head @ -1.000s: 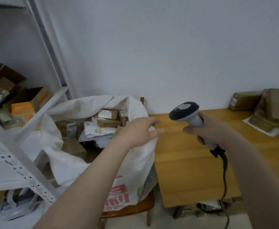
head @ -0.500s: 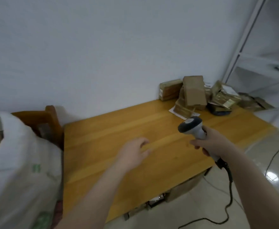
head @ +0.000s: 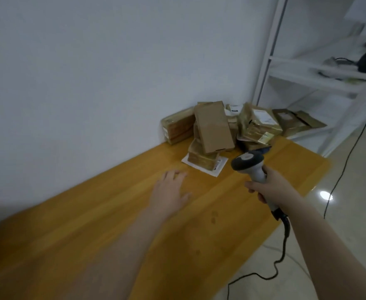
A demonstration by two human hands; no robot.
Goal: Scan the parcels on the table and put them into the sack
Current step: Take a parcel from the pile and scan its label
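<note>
Reaching toward the parcels
Left hand, fingers spread, hovers over the tabletop; right hand grips the scanner; parcel labels are too blurred to read.

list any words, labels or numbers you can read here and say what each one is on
No text can be read.
White label on the taped parcel: too blurred.
Shipping label on the gold parcel: too blurred.
White slip under the front parcel: dark print, unreadable.
Scanner: no marking visible.
</note>
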